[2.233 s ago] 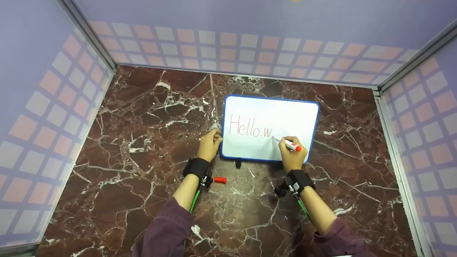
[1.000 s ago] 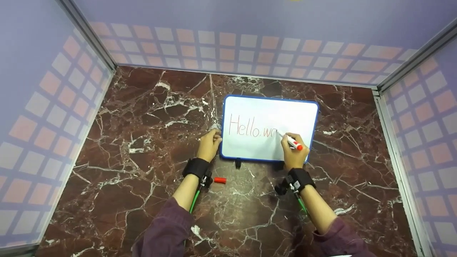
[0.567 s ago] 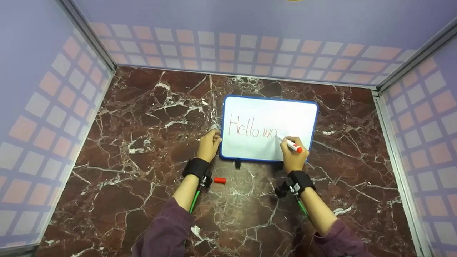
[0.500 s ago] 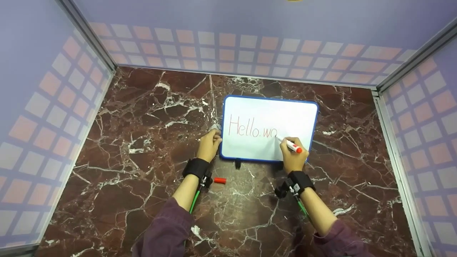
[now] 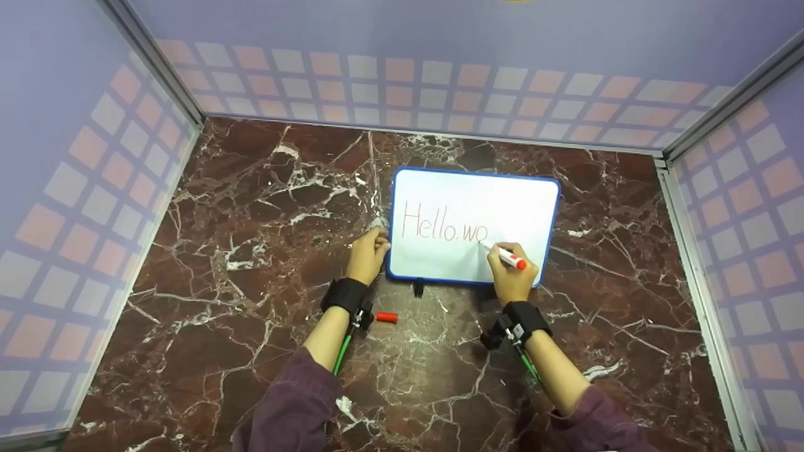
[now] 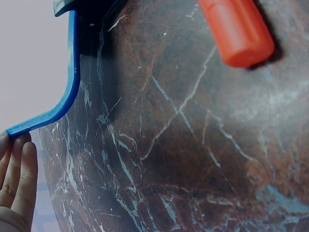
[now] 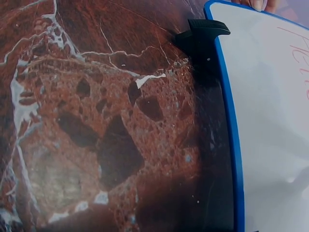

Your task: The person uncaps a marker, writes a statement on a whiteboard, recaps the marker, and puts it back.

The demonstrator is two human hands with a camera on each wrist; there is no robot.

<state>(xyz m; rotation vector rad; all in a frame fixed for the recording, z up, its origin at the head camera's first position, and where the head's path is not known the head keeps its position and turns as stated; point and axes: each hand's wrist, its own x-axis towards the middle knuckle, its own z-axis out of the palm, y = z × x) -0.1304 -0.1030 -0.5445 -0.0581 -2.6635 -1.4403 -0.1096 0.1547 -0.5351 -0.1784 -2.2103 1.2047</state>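
- Blue edged the whiteboard (image 5: 461,191), which sat on the dark marbled tabletop (image 5: 207,301); its red lettering (image 5: 445,226) read "Hello.wo".
- The right hand (image 5: 514,277), over the board's lower right part, pinched the marker (image 5: 510,258) between its fingers, writing end just under the "o"; whether ink was flowing could not be told.
- The left hand (image 5: 369,258) pinched the board's left edge. Holding that edge firmly seemed the best guard against the board sliding under a stroke.
- Light, even pressure looked right for such thin lines, and the next letter probably called for a gap matching the others and a baseline parallel to the lower edge.
- The palm was best held off fresh ink, which would likely smear.
- The red cap (image 5: 387,317) lay on the marble, apart from the board and well out of the pen's way.
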